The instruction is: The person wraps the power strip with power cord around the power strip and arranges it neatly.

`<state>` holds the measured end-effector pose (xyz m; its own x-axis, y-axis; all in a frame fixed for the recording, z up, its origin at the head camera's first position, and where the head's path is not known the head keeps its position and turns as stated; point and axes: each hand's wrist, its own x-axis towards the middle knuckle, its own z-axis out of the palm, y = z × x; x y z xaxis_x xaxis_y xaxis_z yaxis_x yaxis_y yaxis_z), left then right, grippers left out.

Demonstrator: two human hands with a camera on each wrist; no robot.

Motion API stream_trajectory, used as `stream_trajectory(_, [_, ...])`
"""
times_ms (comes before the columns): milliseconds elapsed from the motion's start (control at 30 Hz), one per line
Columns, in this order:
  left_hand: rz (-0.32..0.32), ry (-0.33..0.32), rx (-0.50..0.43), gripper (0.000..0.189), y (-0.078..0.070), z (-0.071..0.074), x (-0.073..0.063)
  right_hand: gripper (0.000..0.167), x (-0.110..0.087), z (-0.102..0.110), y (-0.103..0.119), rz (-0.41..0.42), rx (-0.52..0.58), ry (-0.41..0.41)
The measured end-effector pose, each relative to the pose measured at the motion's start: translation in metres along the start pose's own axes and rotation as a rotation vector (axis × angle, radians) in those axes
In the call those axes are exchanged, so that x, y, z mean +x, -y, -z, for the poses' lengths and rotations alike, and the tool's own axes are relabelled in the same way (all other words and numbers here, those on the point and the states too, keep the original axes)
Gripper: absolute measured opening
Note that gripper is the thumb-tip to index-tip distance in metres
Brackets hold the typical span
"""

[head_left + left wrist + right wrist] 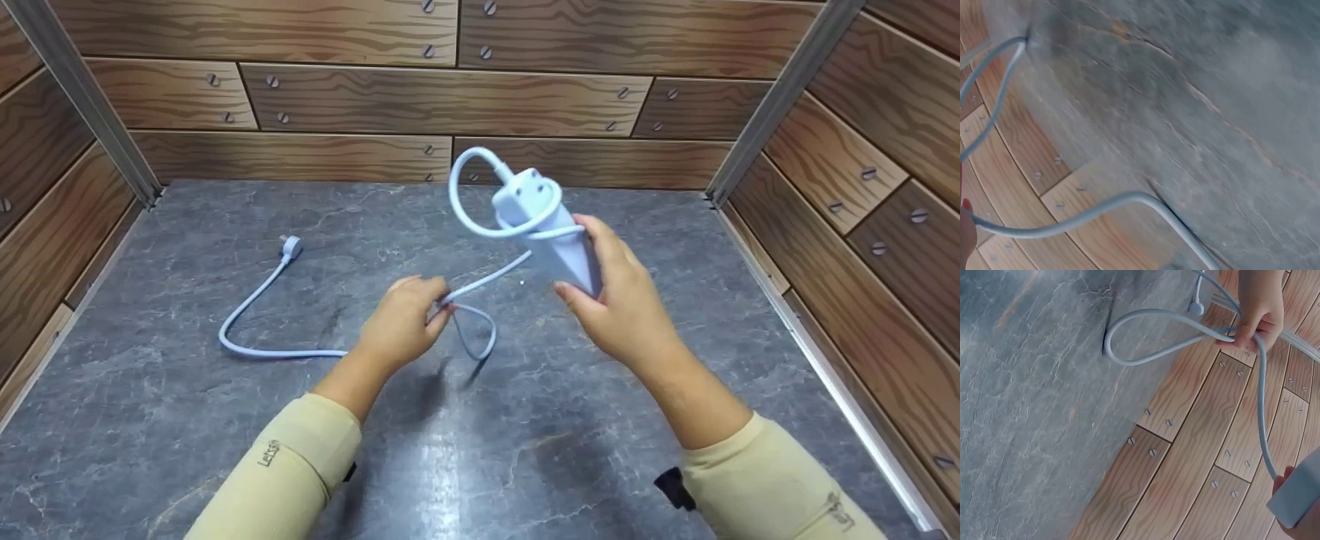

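My right hand [628, 304] grips a white power strip [564, 255], raised and tilted above the surface, with its socket end facing up. Out of that end comes the white cord [491, 280], which loops and wraps around the strip's upper part. Lower and to the left, my left hand [405, 319] pinches the cord between thumb and fingers, and a small loop hangs beside it. The cord's plug [292, 247] lies on the surface at the left. In the right wrist view, the strip [1297, 495] shows only its lower end; the left wrist view catches little of the left hand.
A dark grey marbled tabletop [187, 435] spreads under both hands. Wood-patterned panels [360, 97] enclose it at the back and both sides, with metal strips [840, 367] along the corners and right edge.
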<state>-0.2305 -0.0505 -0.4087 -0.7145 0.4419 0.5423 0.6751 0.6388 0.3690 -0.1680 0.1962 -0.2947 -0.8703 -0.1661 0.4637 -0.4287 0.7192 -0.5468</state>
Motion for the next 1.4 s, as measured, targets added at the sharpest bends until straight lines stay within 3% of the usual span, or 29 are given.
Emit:
stream_trajectory(167, [0.189,0.065,-0.037,0.048,0.017,0.002,-0.013,0.066,0.002,0.003,-0.004,-0.010,-0.016,-0.046])
stream_trajectory(233, [0.243,0.098,-0.032,0.050,0.027,0.002,-0.020,0.066,0.003,0.004,-0.006,-0.017,-0.029,-0.058])
stream_trajectory(300, [0.274,0.154,-0.028,0.040,0.037,0.004,-0.030,0.066,0.005,0.006,-0.010,-0.032,-0.039,-0.073])
stream_trajectory(433, [0.246,0.325,-0.008,0.008,0.054,0.005,-0.049,0.066,0.007,0.008,-0.017,-0.079,-0.056,-0.091])
stream_trajectory(533, [0.215,0.448,0.014,0.009,0.058,0.006,-0.063,0.066,0.008,0.010,-0.020,-0.110,-0.063,-0.096])
stream_trajectory(667, [0.189,0.500,0.072,0.017,0.058,0.008,-0.076,0.067,0.010,0.013,-0.022,-0.127,-0.074,-0.106])
stream_trajectory(833, [0.158,0.476,0.156,0.013,0.063,0.017,-0.080,0.067,0.013,0.018,-0.028,-0.152,-0.150,-0.136])
stream_trajectory(1000, [0.229,0.440,0.248,0.008,0.074,0.039,-0.078,0.068,0.016,0.026,-0.041,-0.243,-0.232,-0.167])
stream_trajectory(1100, [0.224,0.344,0.253,0.008,0.080,0.053,-0.073,0.068,0.017,0.031,-0.049,-0.262,-0.244,-0.188])
stream_trajectory(1200, [0.180,0.191,0.260,0.008,0.081,0.066,-0.065,0.066,0.018,0.033,-0.054,-0.257,-0.254,-0.202])
stream_trajectory(1300, [0.106,0.034,0.241,0.007,0.079,0.077,-0.053,0.066,0.017,0.034,-0.055,-0.249,-0.268,-0.205])
stream_trajectory(1400, [0.029,-0.085,0.196,0.009,0.073,0.088,-0.042,0.066,0.016,0.034,-0.054,-0.234,-0.282,-0.200])
